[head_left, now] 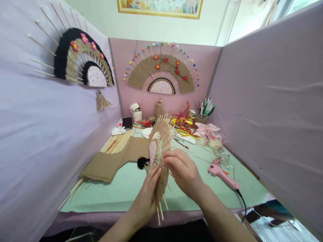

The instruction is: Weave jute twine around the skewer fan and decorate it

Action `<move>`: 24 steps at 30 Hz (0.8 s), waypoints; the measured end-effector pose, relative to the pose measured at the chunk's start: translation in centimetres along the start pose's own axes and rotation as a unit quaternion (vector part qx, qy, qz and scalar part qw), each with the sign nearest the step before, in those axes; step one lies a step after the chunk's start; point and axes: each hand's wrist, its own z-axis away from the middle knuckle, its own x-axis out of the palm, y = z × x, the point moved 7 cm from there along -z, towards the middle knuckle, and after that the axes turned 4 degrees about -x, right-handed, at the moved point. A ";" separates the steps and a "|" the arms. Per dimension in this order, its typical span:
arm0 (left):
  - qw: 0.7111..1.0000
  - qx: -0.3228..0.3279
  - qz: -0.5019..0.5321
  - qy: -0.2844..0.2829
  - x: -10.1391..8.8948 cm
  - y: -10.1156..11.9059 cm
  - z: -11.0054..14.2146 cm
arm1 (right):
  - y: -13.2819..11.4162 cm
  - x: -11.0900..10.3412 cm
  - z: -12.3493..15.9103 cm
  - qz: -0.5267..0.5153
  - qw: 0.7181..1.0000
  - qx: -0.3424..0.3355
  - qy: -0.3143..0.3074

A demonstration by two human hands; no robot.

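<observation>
A woven twine fan (pixel 165 134) with thin wooden sticks poking out of its rim is tilted nearly edge-on above the front of the table. My left hand (pixel 149 188) is closed around its lower part. The fingers of my right hand (pixel 182 168) are bent together against the woven band on the right side; whether they pinch a strand there is hidden. A pink dotted half-round piece (pixel 152 151) shows at the fan's inner left. Beside it, a black yarn tassel (pixel 142 163) hangs or lies at the left; I cannot tell which.
Brown cardboard (pixel 108 163) covers wooden sticks (pixel 118 141) on the left. A pink glue gun (pixel 223 175) with a black cord lies right. Coloured pipe cleaners (pixel 183 121), crumpled pink cloth (pixel 208 132) and a white bottle (pixel 137 116) stand farther back. Two finished fans hang on the partitions.
</observation>
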 end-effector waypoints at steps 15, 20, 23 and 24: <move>0.965 -0.107 0.210 0.116 -4.6 1.2 -0.5 | -2.3 5.6 0.5 -0.025 0.997 -0.021 -0.065; 0.950 -0.106 0.262 0.131 -5.4 1.9 -2.0 | -1.5 4.8 -0.6 -0.015 0.999 0.040 -0.002; 0.951 -0.114 0.259 0.123 -5.6 2.0 -2.4 | -1.4 4.5 -0.8 0.010 0.997 0.063 -0.040; 0.951 -0.120 0.259 0.120 -5.5 2.0 -2.4 | -1.4 4.4 -0.8 0.020 0.996 0.068 -0.061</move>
